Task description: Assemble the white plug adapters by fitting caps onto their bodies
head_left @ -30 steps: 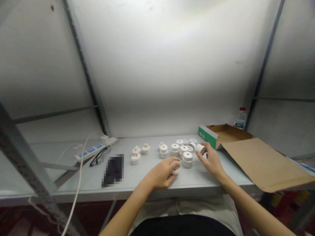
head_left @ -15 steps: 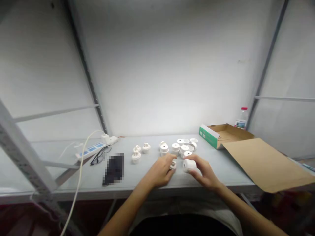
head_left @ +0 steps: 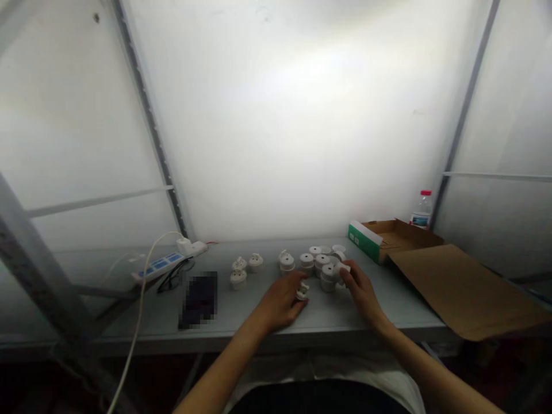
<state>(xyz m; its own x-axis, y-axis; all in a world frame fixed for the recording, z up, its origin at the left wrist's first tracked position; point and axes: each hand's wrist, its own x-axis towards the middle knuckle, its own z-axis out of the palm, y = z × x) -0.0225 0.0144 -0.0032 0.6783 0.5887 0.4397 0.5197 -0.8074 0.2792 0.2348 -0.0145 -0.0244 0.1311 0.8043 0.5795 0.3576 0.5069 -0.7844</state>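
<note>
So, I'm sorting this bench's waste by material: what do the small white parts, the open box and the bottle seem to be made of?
The small white parts look like moulded plastic: uniform white, smooth, faintly glossy. The open box looks like cardboard: matt brown inside, folded flaps, a green printed side. The bottle seems to be clear plastic with a red cap, though it is too small to tell for sure.

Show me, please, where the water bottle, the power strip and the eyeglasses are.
water bottle (head_left: 421, 210), head view, on its clear body below the red cap.
power strip (head_left: 160, 264), head view, on its blue-marked top face.
eyeglasses (head_left: 173, 275), head view, on the dark frame.
</note>
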